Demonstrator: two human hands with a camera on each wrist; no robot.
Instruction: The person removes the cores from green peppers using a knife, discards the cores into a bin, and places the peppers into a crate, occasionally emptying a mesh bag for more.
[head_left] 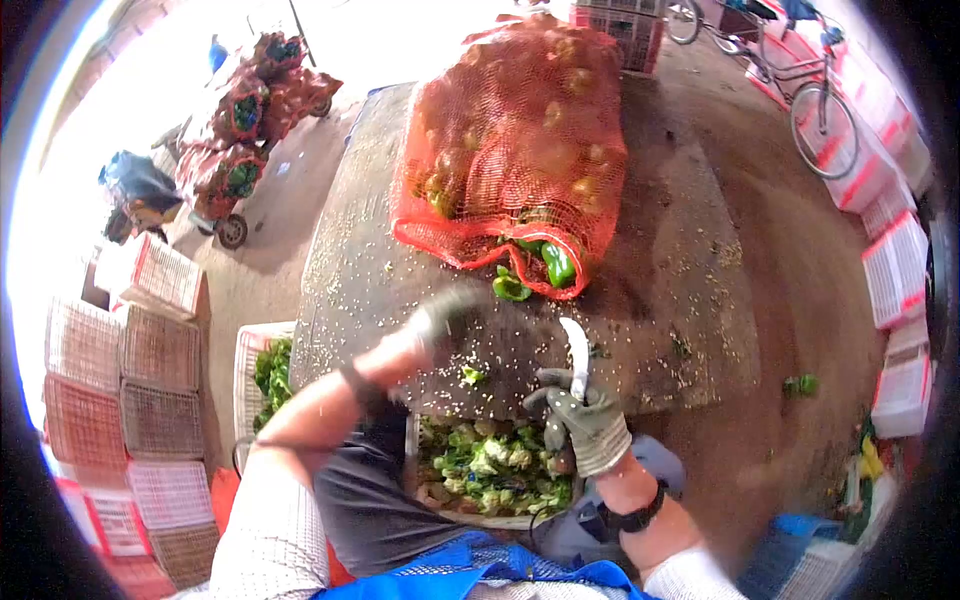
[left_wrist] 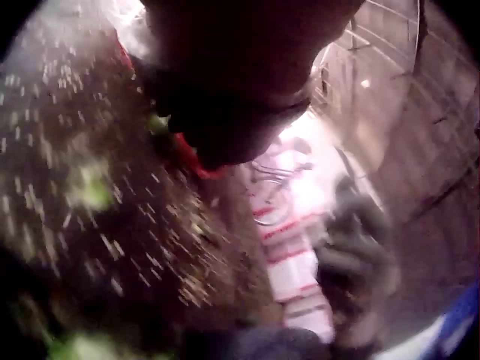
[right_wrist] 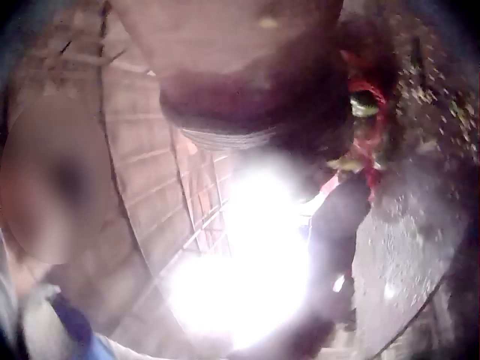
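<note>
My gloved right hand (head_left: 592,432) grips a knife (head_left: 577,350) near the table's front edge, its pale curved blade pointing up and away from me. Motion blurs my gloved left hand (head_left: 450,315), which is over the table left of the knife; I cannot tell whether it holds anything. Only a dark silhouette of the left hand (left_wrist: 232,97) shows in the left wrist view. Beyond both hands lies a red mesh sack (head_left: 510,130) of peppers, its mouth facing me. A green pepper (head_left: 558,263) shows at the opening, with a green pepper piece (head_left: 511,287) just outside it.
Pale seeds and scraps litter the tabletop (head_left: 360,240). Below its front edge, a crate (head_left: 412,455) holds pale green trimmings; another crate (head_left: 245,385) with green pieces stands left. Stacked crates (head_left: 160,430) line the left side. A bicycle (head_left: 825,120) and white boxes (head_left: 895,270) are right.
</note>
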